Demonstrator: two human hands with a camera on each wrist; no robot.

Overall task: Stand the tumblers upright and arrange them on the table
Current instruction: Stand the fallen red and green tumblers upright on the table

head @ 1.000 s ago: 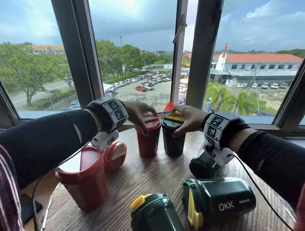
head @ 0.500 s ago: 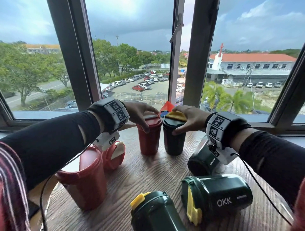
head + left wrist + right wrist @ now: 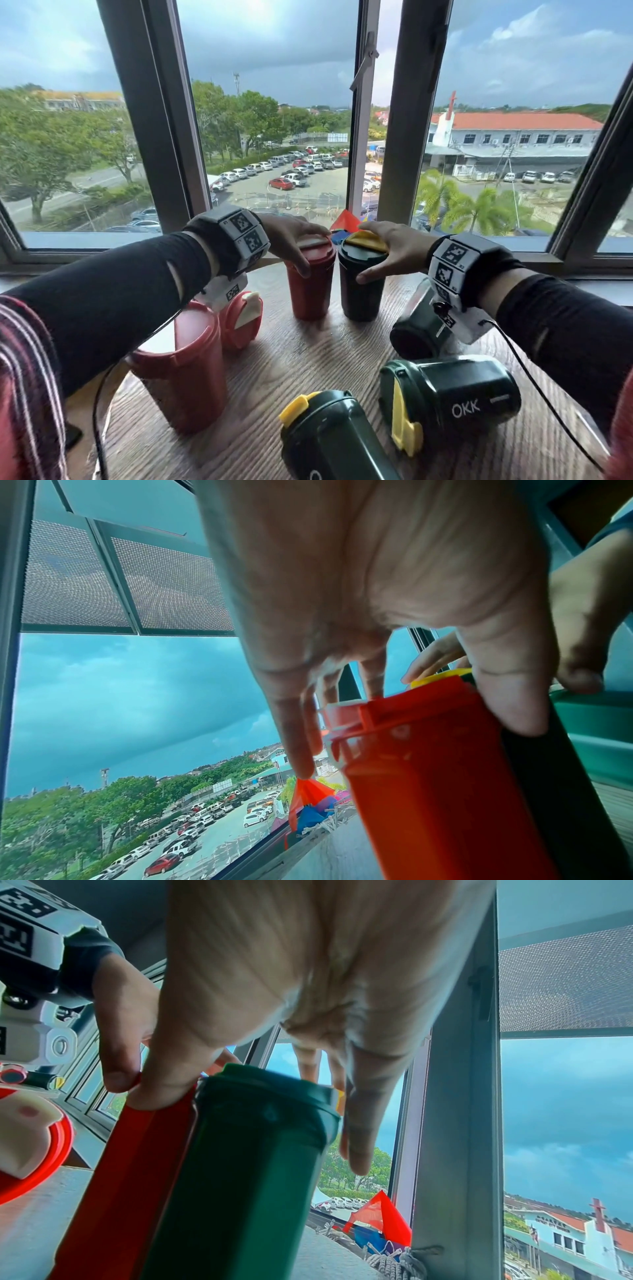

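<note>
— What stood on the round wooden table [image 3: 308, 359] by the window [image 3: 274, 120]?

— Seven tumblers. Largest in view, three dark green ones lay on their sides: the OKK-marked tumbler [image 3: 455, 397] at front right, a yellow-capped tumbler [image 3: 329, 442] at the near edge, a third green tumbler [image 3: 419, 329] under the right wrist. A big red tumbler [image 3: 185, 370] stood upside down at left, a small red tumbler [image 3: 239, 322] lying just behind it.

— And the hands?

— The left hand [image 3: 294, 240] was draped over the lid of the upright red tumbler [image 3: 310, 281], thumb down its near side, fingers curled over the far rim. The right hand [image 3: 390, 246] likewise gripped the upright green tumbler [image 3: 361, 284] by its yellow-flapped lid. The two cups stood side by side, near the window; the wrist views showed them touching.
</note>
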